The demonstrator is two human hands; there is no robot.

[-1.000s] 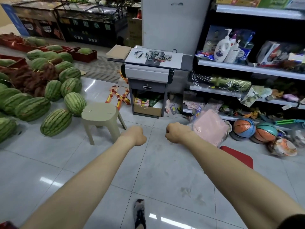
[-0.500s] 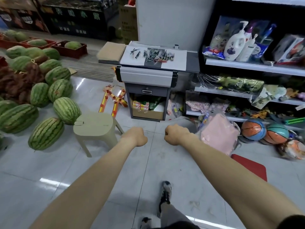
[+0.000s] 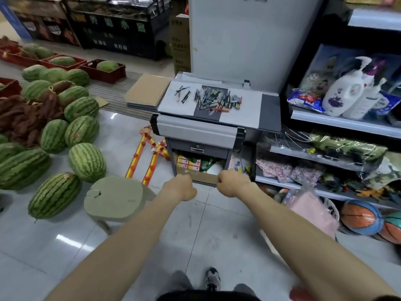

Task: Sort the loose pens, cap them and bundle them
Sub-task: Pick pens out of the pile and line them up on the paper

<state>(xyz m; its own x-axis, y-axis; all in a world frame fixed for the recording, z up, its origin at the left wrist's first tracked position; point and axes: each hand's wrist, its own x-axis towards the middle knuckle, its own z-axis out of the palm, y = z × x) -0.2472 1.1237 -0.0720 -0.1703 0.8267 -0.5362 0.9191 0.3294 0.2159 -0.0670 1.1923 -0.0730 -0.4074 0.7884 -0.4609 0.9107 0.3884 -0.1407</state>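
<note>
Left hand (image 3: 181, 189): held out ahead, the fingers clenched into a fist; nothing is seen in it.
Right hand (image 3: 232, 184): held out level with the left, likewise clenched on nothing.
Change: the counter (image 3: 196, 131) is seen larger and closer than a second ago, and the stool (image 3: 115, 199) is now just left of the left forearm, while the fists are unchanged.
Meaning: the approach is judged to be nearly done, and no pen has been touched, so sorting, capping and bundling are all left to do.
Pens (image 3: 217, 99): a loose heap is spread on the counter top, well beyond both hands, with a few strays (image 3: 183, 94) just left of it.
Long axis: mixed. Many pens are laid near-to-far, while others are slanted or crosswise.
Pointing: tips and caps are too small to be told apart.
</note>
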